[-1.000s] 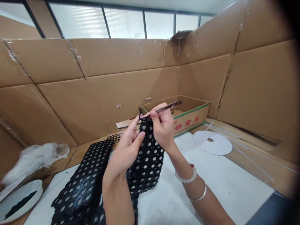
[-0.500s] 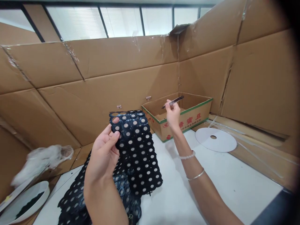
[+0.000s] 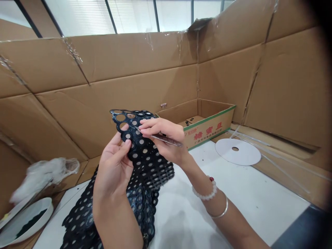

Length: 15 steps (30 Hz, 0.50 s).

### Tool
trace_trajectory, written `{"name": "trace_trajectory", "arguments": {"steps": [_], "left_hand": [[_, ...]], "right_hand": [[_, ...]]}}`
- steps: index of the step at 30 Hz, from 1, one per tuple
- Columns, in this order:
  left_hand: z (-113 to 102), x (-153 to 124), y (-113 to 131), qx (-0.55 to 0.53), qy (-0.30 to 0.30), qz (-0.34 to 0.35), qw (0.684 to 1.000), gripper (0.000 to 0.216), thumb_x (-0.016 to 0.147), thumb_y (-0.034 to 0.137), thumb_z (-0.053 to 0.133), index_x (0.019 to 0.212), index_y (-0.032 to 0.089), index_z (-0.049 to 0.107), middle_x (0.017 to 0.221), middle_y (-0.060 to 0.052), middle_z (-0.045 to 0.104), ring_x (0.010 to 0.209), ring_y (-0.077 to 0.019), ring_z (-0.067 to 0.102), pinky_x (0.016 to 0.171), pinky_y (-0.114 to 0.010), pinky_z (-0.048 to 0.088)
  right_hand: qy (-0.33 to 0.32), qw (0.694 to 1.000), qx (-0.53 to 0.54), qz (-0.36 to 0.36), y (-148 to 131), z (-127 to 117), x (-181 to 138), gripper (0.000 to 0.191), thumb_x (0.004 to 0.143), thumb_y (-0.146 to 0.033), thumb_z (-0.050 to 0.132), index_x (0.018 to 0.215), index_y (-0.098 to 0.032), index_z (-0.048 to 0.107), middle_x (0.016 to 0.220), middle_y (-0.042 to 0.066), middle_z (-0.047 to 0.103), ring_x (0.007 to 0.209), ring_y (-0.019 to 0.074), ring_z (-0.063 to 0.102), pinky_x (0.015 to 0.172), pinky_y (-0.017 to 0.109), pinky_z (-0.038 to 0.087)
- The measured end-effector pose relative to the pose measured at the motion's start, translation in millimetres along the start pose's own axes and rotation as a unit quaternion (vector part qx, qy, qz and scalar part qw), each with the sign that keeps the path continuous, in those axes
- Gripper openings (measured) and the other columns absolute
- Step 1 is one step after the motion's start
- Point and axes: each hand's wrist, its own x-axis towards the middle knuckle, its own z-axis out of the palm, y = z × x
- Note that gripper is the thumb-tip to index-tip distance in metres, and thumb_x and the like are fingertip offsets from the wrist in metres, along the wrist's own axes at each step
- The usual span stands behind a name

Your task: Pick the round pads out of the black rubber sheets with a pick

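Note:
My left hand [image 3: 115, 159] pinches the upper left edge of a black rubber-like sheet [image 3: 145, 157] of joined rings, most with pale round centres. Several rings along its top left edge are open holes. Closed around a slim, pen-like pointed tool [image 3: 167, 139], my right hand [image 3: 168, 136] is over the upper part of the sheet. The tool's thin tip is near a ring just right of my left fingers; whether it touches cannot be made out. More of this black sheet material [image 3: 80, 214] lies folded on the table below, partly hidden by my left forearm.
An open carton [image 3: 210, 129] with green edging and red lettering stands behind my right hand, small black rings inside. A white disc [image 3: 238, 152] lies to the right on the white table [image 3: 192, 211]. At left are a white bowl [image 3: 48, 211] and crumpled plastic [image 3: 44, 176]. Cardboard walls [image 3: 135, 83] surround the table.
My right hand has moved left and down from the carton to the sheet, still holding the tool. Another ring centre at the top left is gone, and the sheet's lower end has tilted upward.

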Motion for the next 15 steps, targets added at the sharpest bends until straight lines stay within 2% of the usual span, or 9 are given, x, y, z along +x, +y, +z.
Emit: {"name": "trace_trajectory", "arguments": {"steps": [7,11,15], "left_hand": [[-1.3,-3.4,2.5,0.021,0.001,-0.008,1.0,0.036,0.08,0.013,0.068,0.113,0.025,0.07,0.108,-0.001,0.077,0.114,-0.0205,0.066,0.093,-0.023,0.056],[2.0,-6.3,1.3,0.022,-0.012,0.005,1.0,0.032,0.082,0.015,0.068,0.111,0.029,0.07,0.104,0.001,0.077,0.114,-0.0196,0.066,0.092,-0.023,0.056],[0.9,-6.6,-3.0,0.052,-0.032,0.012,0.998,0.033,0.083,0.02,0.071,0.114,0.031,0.068,0.098,0.001,0.076,0.106,-0.0195,0.069,0.087,-0.024,0.056]], "right_hand": [[-0.013,1.0,-0.006,0.007,-4.5,-0.4,-1.4,0.012,0.089,-0.011,0.062,0.089,-0.022,0.067,0.098,0.005,0.075,0.099,0.0187,0.072,0.089,0.034,0.059],[-0.015,0.996,-0.079,-0.023,-1.6,-0.5,-4.4,0.022,0.092,-0.008,0.052,0.088,-0.024,0.065,0.096,0.003,0.075,0.097,0.017,0.071,0.086,0.033,0.058],[-0.01,0.99,-0.13,-0.055,2.8,-2.3,-6.6,0.02,0.092,-0.009,0.054,0.089,-0.025,0.066,0.091,0.002,0.075,0.091,0.0159,0.071,0.08,0.031,0.057]]}}
